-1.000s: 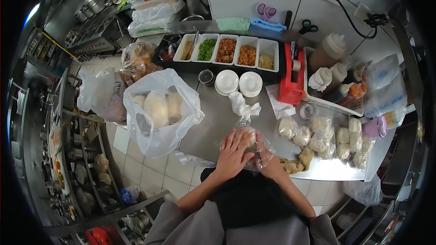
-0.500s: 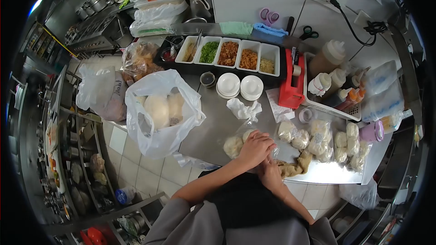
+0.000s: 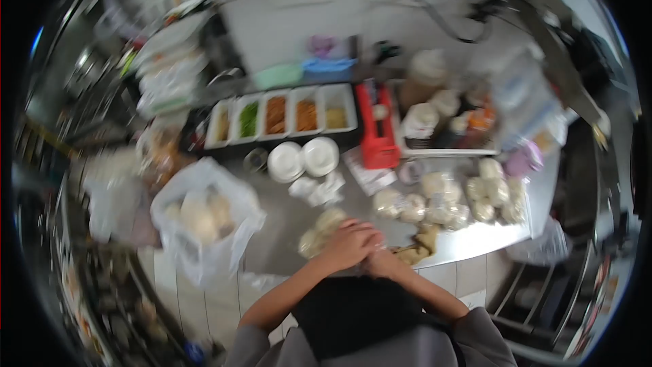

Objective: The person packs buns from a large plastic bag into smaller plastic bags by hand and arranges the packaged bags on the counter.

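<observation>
My left hand [image 3: 348, 245] is closed over the gathered end of a clear plastic bag [image 3: 318, 234] near the counter's front edge. Pale round lumps, perhaps noodle portions, fill the bag to the left of my hands. Pressed against the left one, my right hand [image 3: 384, 263] is closed too; its fingers are partly hidden and blurred. A crumpled brown cloth [image 3: 418, 247] lies just right of my hands. Farther right are more clear bags of similar pale lumps [image 3: 441, 200].
An open white plastic bag [image 3: 207, 221] of pale round items sits at left. Behind are stacked white dishes [image 3: 303, 160], crumpled tissue [image 3: 318, 189], white food containers [image 3: 276, 119], a red holder [image 3: 377, 132] and a white basket [image 3: 445, 151] of bottles. The steel counter [image 3: 268, 245] ends near my apron.
The view has turned and blurred, so the counter's items appear farther left and lower. My hands stay together at the bag's end.
</observation>
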